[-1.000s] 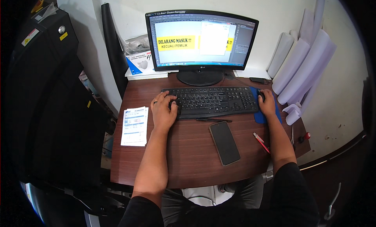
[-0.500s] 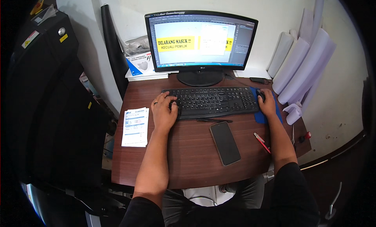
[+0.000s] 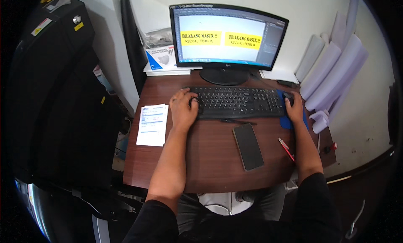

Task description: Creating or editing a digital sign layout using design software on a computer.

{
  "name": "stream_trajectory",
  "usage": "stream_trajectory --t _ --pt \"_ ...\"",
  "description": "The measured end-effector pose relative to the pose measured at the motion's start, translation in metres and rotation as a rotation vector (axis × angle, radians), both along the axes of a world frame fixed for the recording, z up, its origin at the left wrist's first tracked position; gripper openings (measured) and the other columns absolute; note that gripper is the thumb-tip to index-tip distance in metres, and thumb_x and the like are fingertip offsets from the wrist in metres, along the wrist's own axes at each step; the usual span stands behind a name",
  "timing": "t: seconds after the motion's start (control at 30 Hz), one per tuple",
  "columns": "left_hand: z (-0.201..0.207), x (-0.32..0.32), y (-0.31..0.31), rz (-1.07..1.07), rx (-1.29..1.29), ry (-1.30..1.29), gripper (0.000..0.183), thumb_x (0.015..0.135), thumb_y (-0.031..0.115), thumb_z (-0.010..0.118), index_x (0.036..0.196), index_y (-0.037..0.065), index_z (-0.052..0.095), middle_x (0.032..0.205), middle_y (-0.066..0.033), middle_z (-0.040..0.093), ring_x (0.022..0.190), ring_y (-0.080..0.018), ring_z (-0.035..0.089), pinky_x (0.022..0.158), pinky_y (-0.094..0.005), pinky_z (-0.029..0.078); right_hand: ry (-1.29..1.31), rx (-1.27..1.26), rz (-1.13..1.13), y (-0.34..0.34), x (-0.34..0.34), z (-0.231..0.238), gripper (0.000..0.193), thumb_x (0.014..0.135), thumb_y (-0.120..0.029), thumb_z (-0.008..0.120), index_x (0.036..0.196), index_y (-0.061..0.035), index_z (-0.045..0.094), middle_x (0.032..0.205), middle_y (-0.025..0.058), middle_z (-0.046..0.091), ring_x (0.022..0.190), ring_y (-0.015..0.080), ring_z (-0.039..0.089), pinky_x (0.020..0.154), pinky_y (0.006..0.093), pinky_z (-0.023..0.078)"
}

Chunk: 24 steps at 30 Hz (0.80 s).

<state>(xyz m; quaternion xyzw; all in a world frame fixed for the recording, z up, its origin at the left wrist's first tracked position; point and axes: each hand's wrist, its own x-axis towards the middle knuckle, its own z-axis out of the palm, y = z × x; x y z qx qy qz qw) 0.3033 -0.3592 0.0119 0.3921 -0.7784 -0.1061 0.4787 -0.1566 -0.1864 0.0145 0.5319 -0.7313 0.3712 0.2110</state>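
My left hand (image 3: 183, 110) rests on the left end of a black keyboard (image 3: 239, 101), its fingers stretched over the keys there and a ring on one of them. My right hand (image 3: 296, 110) is curled over a dark computer mouse (image 3: 288, 97), which sits on a blue mouse pad (image 3: 286, 122). Behind the keyboard stands a black monitor (image 3: 230, 66). Its screen shows two yellow signs with dark lettering side by side on a white page.
A dark phone (image 3: 248, 147) lies before the keyboard, near a black pen (image 3: 239, 122) and a red-and-white pen (image 3: 286, 149). Printed papers (image 3: 152, 125) lie left of my forearm. White paper rolls (image 3: 333, 75) lean at right; a mask box (image 3: 161, 58) stands at back left, beside a black machine (image 3: 54, 96).
A pale window that covered part of the right yellow sign on the screen has gone. The whole view has shifted and tilted slightly; both hands keep their places.
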Motion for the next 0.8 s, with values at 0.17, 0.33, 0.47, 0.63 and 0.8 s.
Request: stream_trajectory --t 0.17,0.33,0.47,0.63,0.8 --pt "0.002 -0.009 -0.01 0.027 -0.069 0.049 0.017 0.084 0.013 0.065 0.099 0.01 0.072 0.122 -0.0138 0.067 0.123 -0.0334 0.058 0.107 -0.0471 0.037 0.028 -0.089 -0.094 0.032 0.023 0.032 0.036 0.09 -0.017 0.068 0.122 -0.0029 0.061 0.123 0.0204 0.063 0.114 0.0382 0.06 0.103 0.0458 0.045" --pt "0.008 0.005 -0.01 0.037 -0.139 0.069 0.018 0.086 0.012 0.063 0.101 0.009 0.072 0.122 -0.0138 0.067 0.12 -0.0337 0.059 0.106 -0.0456 0.038 -0.313 0.238 0.002 0.14 0.127 0.05 0.029 0.088 -0.019 0.069 0.114 -0.0049 0.068 0.118 0.0161 0.067 0.113 0.0359 0.062 0.1 0.048 0.048" --pt "0.037 0.005 0.022 -0.038 -0.294 -0.001 0.016 0.086 0.011 0.061 0.099 0.008 0.071 0.106 -0.0123 0.068 0.104 -0.0331 0.061 0.096 -0.0455 0.042 -0.161 0.236 -0.212 0.206 0.174 0.027 0.028 0.086 -0.021 0.071 0.109 -0.006 0.07 0.11 0.0148 0.067 0.104 0.0385 0.062 0.091 0.0509 0.049" --pt "0.045 -0.008 0.086 -0.117 -0.333 0.007 0.01 0.084 0.007 0.063 0.092 0.008 0.069 0.09 -0.0105 0.066 0.087 -0.0328 0.061 0.084 -0.045 0.043 -0.199 0.187 -0.152 0.21 0.172 0.005 0.026 0.085 -0.022 0.073 0.107 -0.0083 0.072 0.101 0.0152 0.064 0.098 0.0379 0.062 0.084 0.0497 0.049" --pt "0.033 -0.022 0.128 -0.281 -0.296 -0.083 0.009 0.083 0.008 0.064 0.09 0.009 0.069 0.089 -0.0097 0.066 0.087 -0.0325 0.06 0.081 -0.0445 0.042 -0.222 0.225 -0.03 0.188 0.18 0.025 0.022 0.087 -0.02 0.072 0.105 -0.0086 0.074 0.099 0.0151 0.064 0.095 0.0364 0.062 0.082 0.0483 0.049"
